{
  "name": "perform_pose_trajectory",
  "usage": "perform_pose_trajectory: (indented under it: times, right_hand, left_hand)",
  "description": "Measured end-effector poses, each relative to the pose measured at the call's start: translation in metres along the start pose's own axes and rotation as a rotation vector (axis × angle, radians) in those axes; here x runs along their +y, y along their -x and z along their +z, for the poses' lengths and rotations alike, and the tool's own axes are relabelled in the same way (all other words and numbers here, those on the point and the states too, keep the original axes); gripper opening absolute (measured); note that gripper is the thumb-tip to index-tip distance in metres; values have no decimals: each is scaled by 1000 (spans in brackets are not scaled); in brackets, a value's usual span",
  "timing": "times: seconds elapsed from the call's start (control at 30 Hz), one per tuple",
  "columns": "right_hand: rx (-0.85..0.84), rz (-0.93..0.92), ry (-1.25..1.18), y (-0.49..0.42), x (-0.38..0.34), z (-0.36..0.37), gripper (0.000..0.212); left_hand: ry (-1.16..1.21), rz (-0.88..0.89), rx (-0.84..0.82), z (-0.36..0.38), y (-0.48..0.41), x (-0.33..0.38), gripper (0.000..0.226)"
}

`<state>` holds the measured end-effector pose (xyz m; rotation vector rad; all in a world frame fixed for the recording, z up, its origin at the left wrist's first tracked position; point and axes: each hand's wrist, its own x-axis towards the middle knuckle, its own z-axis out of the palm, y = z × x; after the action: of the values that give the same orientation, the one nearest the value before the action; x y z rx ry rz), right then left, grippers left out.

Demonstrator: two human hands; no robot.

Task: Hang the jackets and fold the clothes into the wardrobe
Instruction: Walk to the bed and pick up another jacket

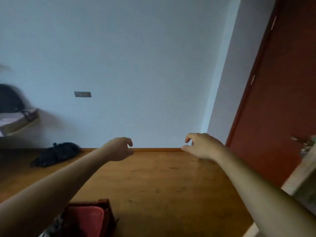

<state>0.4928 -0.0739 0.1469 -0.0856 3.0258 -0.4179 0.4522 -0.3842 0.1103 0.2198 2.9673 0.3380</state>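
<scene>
Both my arms reach forward over a wooden floor toward a white wall. My left hand point(120, 148) hangs with loosely curled fingers and holds nothing. My right hand point(199, 145) is also empty, its fingers loosely curled and thumb apart. A dark piece of clothing or a bag point(56, 153) lies on the floor by the wall at the left. No wardrobe or hanger is in view.
A chair with a red cushion point(89, 218) stands at the bottom left. A table edge point(18, 124) with a black bag point(9, 98) is at the far left. A red-brown door point(282, 93) is at the right, a blurred wooden surface point(302, 175) beside it.
</scene>
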Motion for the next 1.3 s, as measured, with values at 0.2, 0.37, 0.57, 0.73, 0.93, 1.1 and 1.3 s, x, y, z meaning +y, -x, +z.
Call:
perform_pose_trajectory:
  times: [0.2, 0.37, 0.57, 0.73, 0.93, 1.1, 1.3]
  right_hand:
    - [-75, -118, 40, -79, -84, 46, 44]
    - [-92, -191, 75, -143, -114, 68, 41]
    - [-111, -292, 87, -235, -126, 92, 40]
    - [-107, -389, 76, -325, -129, 93, 46]
    - [-104, -513, 112, -422, -140, 91, 48]
    - [-177, -587, 88, -493, -175, 105, 47]
    - [-226, -709, 122, -580, -249, 150, 48]
  left_hand:
    - [13, -176, 28, -17, -9, -108, 40]
    - [6, -258, 62, -17, -35, -154, 44]
    - [-11, -362, 85, -8, -90, -186, 44]
    - [1, -462, 132, -9, -149, -197, 45]
    - [15, -601, 190, -9, -209, -208, 46]
    - [47, -717, 166, -11, -240, -246, 47]
    - [64, -810, 217, -12, -285, -325, 47]
